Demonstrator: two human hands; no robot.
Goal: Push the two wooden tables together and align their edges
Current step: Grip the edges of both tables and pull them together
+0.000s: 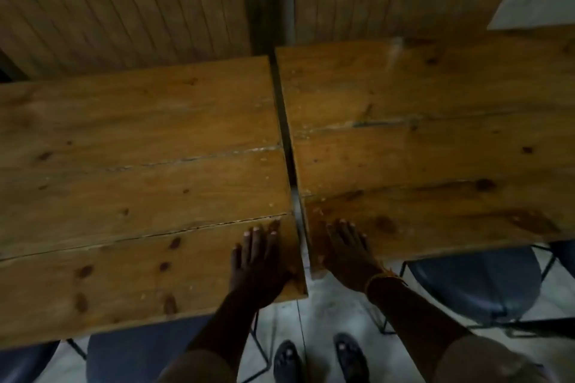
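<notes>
Our left grip (259,258) lies flat and released, palm down, fingers spread, on the near right corner of the left worktop (140,196). Our right grip (348,252) is likewise released, pressed flat on the near left corner of the right worktop (435,140), with nothing clasped in either. A band (384,278) circles the right wrist.

Between the two grips runs a narrow dark gap (287,146) separating the worktops. The gap is thin farther from the grips and widens slightly toward them, so the facing edges are close but not touching along the stretch we can see. The near edges are not level: the left worktop's near corner sits closer to us than the right worktop's near corner.

Both worktops are made of broad, knotty wooden planks running from side to side. Beyond the grips, past the far edges of the worktops, stand two slatted wooden bench backs (124,9), with a strip of pale wall between them.

Below the grips, on the pale tiled floor (326,305), we see our two dark shoes (317,357). A dark blue chair (473,283) with a thin black metal frame sits beneath the right worktop, and another dark seat (140,351) sits under the left worktop.
</notes>
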